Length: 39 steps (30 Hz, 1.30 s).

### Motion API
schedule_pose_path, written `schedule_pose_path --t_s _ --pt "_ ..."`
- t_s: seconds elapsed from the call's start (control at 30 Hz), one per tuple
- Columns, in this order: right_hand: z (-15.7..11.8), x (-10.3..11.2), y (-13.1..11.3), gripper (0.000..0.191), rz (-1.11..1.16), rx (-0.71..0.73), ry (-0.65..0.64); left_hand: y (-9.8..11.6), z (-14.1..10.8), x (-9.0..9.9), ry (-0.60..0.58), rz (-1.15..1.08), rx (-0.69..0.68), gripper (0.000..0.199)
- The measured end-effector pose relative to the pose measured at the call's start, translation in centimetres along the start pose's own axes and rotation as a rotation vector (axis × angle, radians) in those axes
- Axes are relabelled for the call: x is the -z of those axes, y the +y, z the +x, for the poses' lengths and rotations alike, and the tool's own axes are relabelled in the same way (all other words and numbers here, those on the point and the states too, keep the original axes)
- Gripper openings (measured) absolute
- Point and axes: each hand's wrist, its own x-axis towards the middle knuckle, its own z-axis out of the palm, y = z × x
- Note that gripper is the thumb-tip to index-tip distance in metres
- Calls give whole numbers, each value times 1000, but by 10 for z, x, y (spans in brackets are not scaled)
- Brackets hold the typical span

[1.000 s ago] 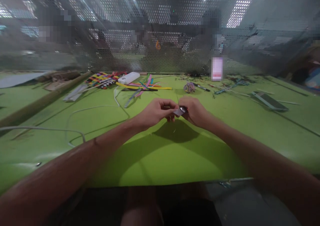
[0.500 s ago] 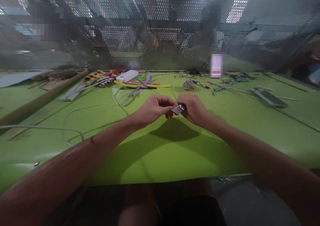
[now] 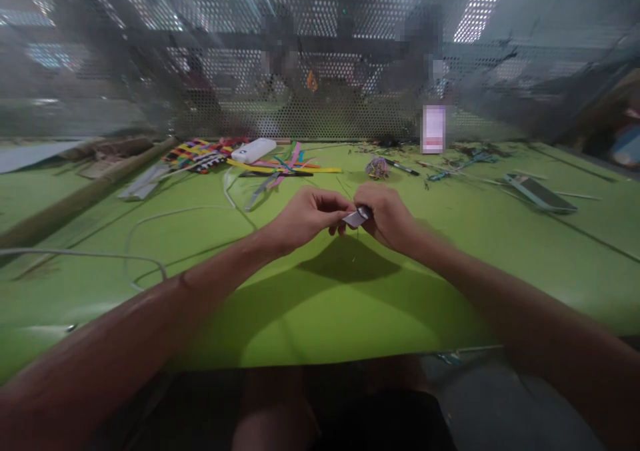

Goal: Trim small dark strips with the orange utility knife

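Above the green table [image 3: 320, 324], both hands meet at a small grey, flat piece [image 3: 355, 218]. My left hand [image 3: 310, 218] pinches its left end between thumb and fingers. My right hand [image 3: 383, 214] is closed around its right end, with a small shiny part at the fingers; the rest is hidden in the grip. A thin strand hangs just below the piece.
Coloured strips [image 3: 287, 168], a white device [image 3: 254, 150] and a woven multicoloured piece [image 3: 200, 154] lie behind. Right of them are a tangled ball [image 3: 377, 167], a pen [image 3: 403, 167] and a phone [image 3: 540, 193]. A pole [image 3: 90, 191] and white cable [image 3: 180, 209] lie left.
Both hands keep nearly the same place and hold. A small light fleck now shows over the table below the grey piece.
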Motion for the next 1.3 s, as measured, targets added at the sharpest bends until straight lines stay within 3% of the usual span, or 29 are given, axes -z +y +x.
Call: schedule_pose_path --t_s 0.53,1.3 --pt "-1 -3 -5 31 -10 -73 3 1 1 -4 21 -87 18 24" --pt "-2 -10 -5 26 -25 -177 -11 2 -1 -5 57 19 64 34"
